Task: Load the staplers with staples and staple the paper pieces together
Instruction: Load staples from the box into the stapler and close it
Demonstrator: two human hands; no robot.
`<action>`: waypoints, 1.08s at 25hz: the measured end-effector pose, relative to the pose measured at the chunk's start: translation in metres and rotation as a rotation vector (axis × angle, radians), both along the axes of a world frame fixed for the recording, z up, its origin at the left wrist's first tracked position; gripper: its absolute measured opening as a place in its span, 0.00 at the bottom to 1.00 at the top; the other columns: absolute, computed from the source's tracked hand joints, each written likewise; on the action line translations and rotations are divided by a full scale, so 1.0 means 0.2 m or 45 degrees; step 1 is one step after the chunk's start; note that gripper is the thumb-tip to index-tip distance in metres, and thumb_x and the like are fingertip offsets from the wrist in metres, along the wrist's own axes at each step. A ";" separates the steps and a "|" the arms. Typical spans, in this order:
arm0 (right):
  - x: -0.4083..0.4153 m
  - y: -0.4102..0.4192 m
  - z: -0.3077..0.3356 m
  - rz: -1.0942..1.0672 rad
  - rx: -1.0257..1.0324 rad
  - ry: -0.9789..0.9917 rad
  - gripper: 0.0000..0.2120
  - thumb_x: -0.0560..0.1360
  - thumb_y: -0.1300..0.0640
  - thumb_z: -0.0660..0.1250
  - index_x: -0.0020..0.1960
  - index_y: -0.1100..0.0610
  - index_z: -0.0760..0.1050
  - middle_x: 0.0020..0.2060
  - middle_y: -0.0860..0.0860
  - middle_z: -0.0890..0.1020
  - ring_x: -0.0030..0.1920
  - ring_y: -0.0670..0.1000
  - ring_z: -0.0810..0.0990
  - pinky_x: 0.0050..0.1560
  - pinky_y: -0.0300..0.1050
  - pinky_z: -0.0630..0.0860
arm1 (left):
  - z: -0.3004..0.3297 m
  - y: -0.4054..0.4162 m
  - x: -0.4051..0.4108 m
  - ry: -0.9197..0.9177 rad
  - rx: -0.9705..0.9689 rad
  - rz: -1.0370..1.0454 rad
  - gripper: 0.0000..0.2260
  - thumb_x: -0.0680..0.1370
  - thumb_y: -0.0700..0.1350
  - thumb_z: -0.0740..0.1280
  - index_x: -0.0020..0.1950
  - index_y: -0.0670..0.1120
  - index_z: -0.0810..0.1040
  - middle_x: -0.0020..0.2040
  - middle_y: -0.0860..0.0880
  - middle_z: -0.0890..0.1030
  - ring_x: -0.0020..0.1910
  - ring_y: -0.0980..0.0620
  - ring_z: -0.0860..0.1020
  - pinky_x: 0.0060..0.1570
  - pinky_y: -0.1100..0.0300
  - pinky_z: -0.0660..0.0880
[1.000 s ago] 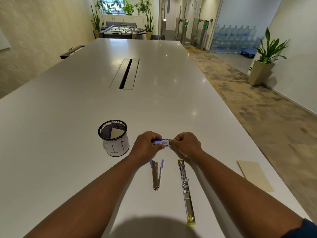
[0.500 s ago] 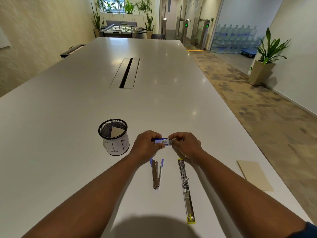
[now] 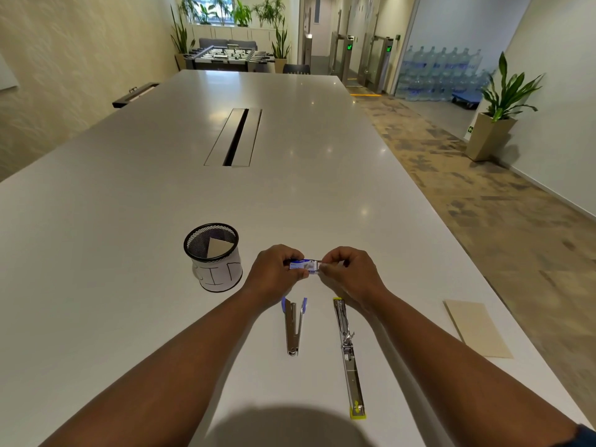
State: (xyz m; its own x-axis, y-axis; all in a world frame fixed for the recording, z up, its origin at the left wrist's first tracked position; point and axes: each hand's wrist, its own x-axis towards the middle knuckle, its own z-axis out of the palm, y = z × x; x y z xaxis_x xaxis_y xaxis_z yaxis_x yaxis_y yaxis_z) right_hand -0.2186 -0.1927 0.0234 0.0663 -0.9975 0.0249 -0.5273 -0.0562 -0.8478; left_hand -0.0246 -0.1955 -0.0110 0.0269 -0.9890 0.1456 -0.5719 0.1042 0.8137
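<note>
A small blue-and-white staple box (image 3: 303, 264) is held above the white table (image 3: 129, 221). My left hand (image 3: 274, 275) grips its left end, and my right hand (image 3: 350, 273) pinches its right end, where an inner tray shows. Below the hands lie two metal staplers. The blue-tipped stapler (image 3: 293, 327) lies slightly open. The yellow-tipped stapler (image 3: 348, 356) is unfolded flat and long. A tan paper piece (image 3: 475, 327) lies at the right near the table edge.
A black mesh cup (image 3: 213, 256) with a white label stands left of my hands and holds a tan paper piece. A cable slot (image 3: 235, 137) sits mid-table. The table's right edge drops to a patterned floor.
My right hand has shifted a little to the right at the box's end, and slightly more of the inner tray shows. The staplers and paper have not moved.
</note>
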 end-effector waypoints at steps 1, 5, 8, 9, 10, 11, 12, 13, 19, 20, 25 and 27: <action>0.00 0.00 -0.01 0.000 -0.004 -0.006 0.05 0.71 0.57 0.74 0.37 0.50 0.83 0.34 0.44 0.84 0.36 0.45 0.79 0.49 0.53 0.79 | 0.00 0.00 0.00 -0.001 0.001 0.001 0.13 0.69 0.47 0.79 0.52 0.54 0.84 0.44 0.61 0.81 0.44 0.62 0.80 0.42 0.67 0.76; -0.02 0.01 -0.02 -0.001 0.026 -0.106 0.02 0.66 0.57 0.71 0.37 0.52 0.82 0.29 0.47 0.80 0.30 0.46 0.74 0.38 0.45 0.74 | 0.00 0.00 0.00 -0.006 -0.001 0.002 0.13 0.69 0.46 0.79 0.52 0.52 0.84 0.43 0.62 0.80 0.43 0.67 0.79 0.41 0.70 0.74; -0.04 0.00 -0.03 -0.002 -0.031 -0.117 0.08 0.63 0.55 0.68 0.40 0.50 0.82 0.35 0.46 0.81 0.35 0.47 0.76 0.39 0.46 0.76 | 0.00 0.00 0.00 0.003 0.004 0.002 0.13 0.69 0.46 0.79 0.53 0.52 0.84 0.43 0.63 0.80 0.43 0.67 0.80 0.42 0.69 0.75; -0.04 0.00 -0.04 0.006 -0.025 -0.121 0.09 0.63 0.55 0.68 0.43 0.49 0.82 0.38 0.46 0.82 0.38 0.47 0.77 0.42 0.48 0.78 | 0.00 0.00 0.00 -0.002 0.002 0.003 0.13 0.69 0.46 0.79 0.53 0.53 0.84 0.43 0.63 0.80 0.43 0.66 0.80 0.42 0.68 0.76; -0.04 0.00 -0.04 0.019 -0.011 -0.104 0.11 0.64 0.56 0.70 0.46 0.48 0.83 0.42 0.46 0.83 0.41 0.48 0.79 0.46 0.50 0.80 | 0.00 0.00 0.00 -0.009 -0.001 0.003 0.13 0.69 0.46 0.79 0.53 0.52 0.85 0.42 0.63 0.80 0.43 0.66 0.80 0.42 0.68 0.76; -0.05 0.00 -0.05 0.039 -0.013 -0.069 0.13 0.65 0.58 0.72 0.48 0.47 0.82 0.45 0.46 0.82 0.44 0.49 0.79 0.49 0.52 0.80 | 0.00 0.00 0.00 -0.014 -0.003 0.001 0.13 0.69 0.46 0.79 0.53 0.52 0.85 0.42 0.63 0.80 0.43 0.66 0.80 0.42 0.68 0.76; -0.05 0.00 -0.05 0.063 -0.028 -0.015 0.14 0.65 0.59 0.74 0.49 0.47 0.82 0.47 0.45 0.81 0.46 0.49 0.79 0.51 0.53 0.80 | 0.00 0.00 0.00 -0.018 -0.004 -0.002 0.14 0.69 0.46 0.79 0.53 0.52 0.85 0.42 0.63 0.80 0.43 0.65 0.80 0.43 0.68 0.76; -0.06 0.01 -0.06 0.088 -0.047 0.026 0.15 0.64 0.59 0.75 0.48 0.46 0.82 0.47 0.45 0.80 0.46 0.49 0.78 0.52 0.55 0.79 | 0.00 0.00 0.00 -0.024 -0.006 -0.005 0.14 0.70 0.46 0.79 0.54 0.51 0.84 0.43 0.63 0.79 0.44 0.65 0.80 0.43 0.68 0.76; -0.05 0.03 -0.05 0.124 -0.128 0.128 0.12 0.66 0.62 0.77 0.44 0.48 0.82 0.47 0.47 0.78 0.46 0.48 0.77 0.57 0.63 0.75 | 0.00 -0.01 0.00 -0.020 -0.003 0.010 0.15 0.69 0.45 0.79 0.55 0.50 0.85 0.44 0.62 0.80 0.44 0.67 0.78 0.39 0.77 0.71; -0.05 0.03 -0.04 0.129 -0.131 0.130 0.11 0.66 0.62 0.76 0.43 0.48 0.82 0.47 0.46 0.78 0.46 0.49 0.78 0.58 0.63 0.75 | 0.00 -0.01 0.00 -0.011 0.004 0.014 0.15 0.69 0.44 0.79 0.55 0.50 0.84 0.44 0.62 0.80 0.43 0.68 0.78 0.40 0.78 0.71; -0.05 0.02 -0.04 0.179 -0.146 0.149 0.10 0.68 0.60 0.75 0.43 0.46 0.82 0.46 0.44 0.75 0.48 0.48 0.77 0.54 0.54 0.76 | 0.00 0.00 0.00 0.009 0.020 0.014 0.15 0.69 0.44 0.80 0.55 0.50 0.84 0.45 0.61 0.80 0.44 0.66 0.79 0.39 0.77 0.72; -0.04 0.01 -0.05 0.147 -0.145 0.140 0.09 0.69 0.61 0.71 0.41 0.46 0.83 0.45 0.44 0.76 0.47 0.48 0.78 0.51 0.51 0.76 | 0.00 0.00 0.00 0.020 0.028 0.015 0.15 0.70 0.45 0.80 0.55 0.50 0.84 0.46 0.60 0.81 0.45 0.63 0.80 0.39 0.75 0.73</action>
State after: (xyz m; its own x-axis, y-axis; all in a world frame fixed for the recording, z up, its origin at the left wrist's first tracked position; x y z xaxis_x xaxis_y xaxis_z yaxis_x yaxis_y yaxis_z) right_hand -0.2271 -0.1902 0.0126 0.1890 -0.9742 0.1232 -0.6005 -0.2139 -0.7704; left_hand -0.0249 -0.1958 -0.0111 0.0410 -0.9915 0.1236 -0.5598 0.0797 0.8248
